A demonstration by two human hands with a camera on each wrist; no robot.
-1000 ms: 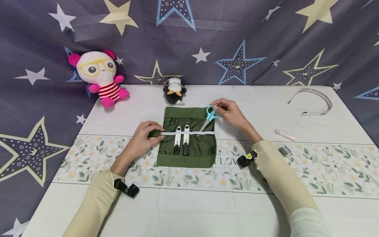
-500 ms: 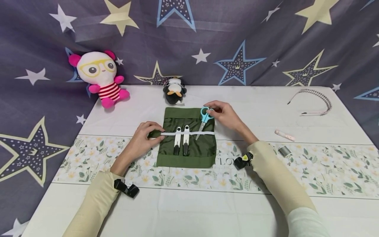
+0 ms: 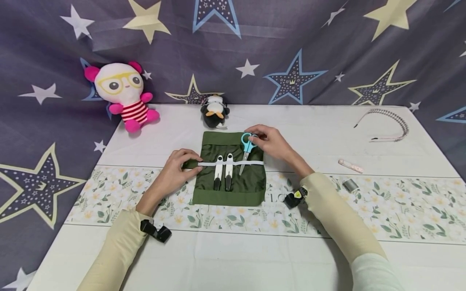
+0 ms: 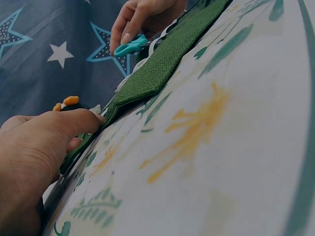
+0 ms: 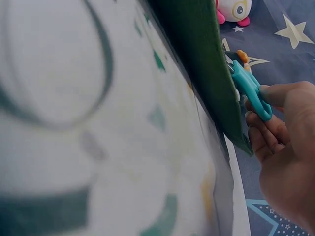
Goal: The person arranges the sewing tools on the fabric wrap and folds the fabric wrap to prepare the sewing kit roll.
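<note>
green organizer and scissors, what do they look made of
Green organizer: woven fabric, the weave showing in the left wrist view; its wrinkled inside has a satiny sheen, perhaps a synthetic lining. Scissors: smooth turquoise handles, probably plastic from their moulded loops; silvery grey blades, likely metal.

Dark grey-purple fabric backdrop (image 3: 182,48) hanging behind and at both sides, printed with plain pale stars and larger blue- or yellow-outlined ones, white-covered table (image 3: 255,258) meeting it, floral band (image 3: 407,206) of leaves and pale blossoms running across, soft light.
</note>
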